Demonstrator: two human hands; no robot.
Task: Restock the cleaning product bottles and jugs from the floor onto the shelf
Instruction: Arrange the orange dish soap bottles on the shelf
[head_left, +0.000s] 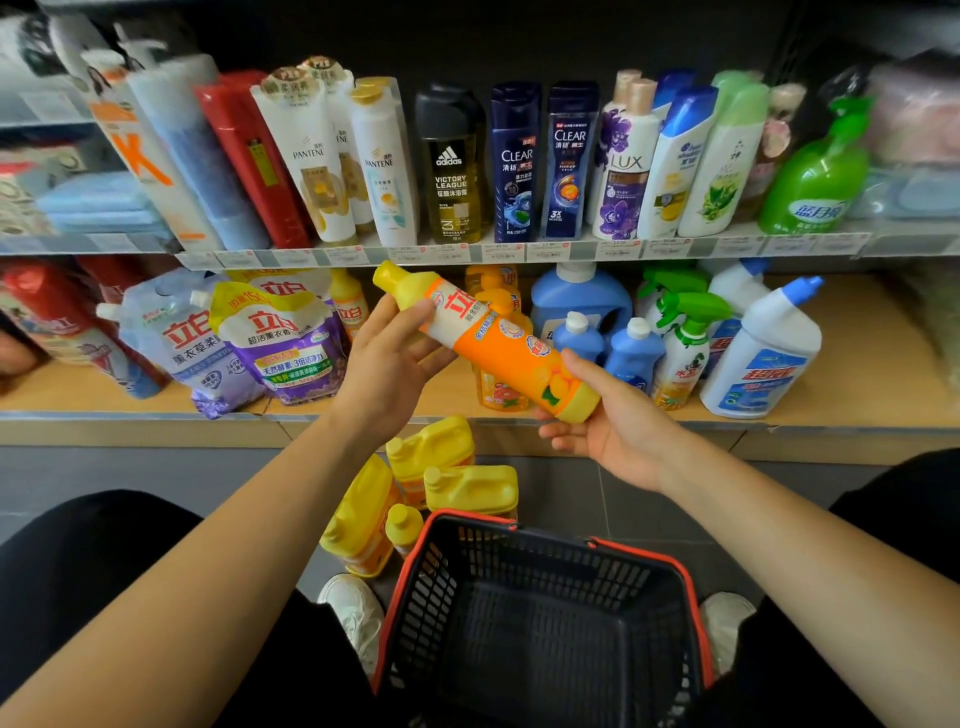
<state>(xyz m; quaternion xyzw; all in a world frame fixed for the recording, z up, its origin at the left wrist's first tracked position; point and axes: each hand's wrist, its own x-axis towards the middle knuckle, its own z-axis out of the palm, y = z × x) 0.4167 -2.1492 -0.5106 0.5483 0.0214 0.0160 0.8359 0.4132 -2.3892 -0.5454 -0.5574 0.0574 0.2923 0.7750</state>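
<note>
orange dish-soap bottle held tilted in front of the lower shelf, yellow cap up-left, yellow base down-right. left hand at the neck end, grip loose: thumb on the white label band, fingers spread behind and under. right hand cupping the base, grip closed around the bottom of the bottle. above the floor, not resting on the shelf.

on the floor just below: yellow jugs lying in a cluster (three, maybe more, overlapping), one small yellow-capped bottle among them, touching the rim of a black basket with red trim.

on the lower shelf behind the hands: refill pouches to the left, blue bottles, a green-trigger spray bottle and a white angled-neck bottle to the right. upper shelf lined with shampoo bottles.
</note>
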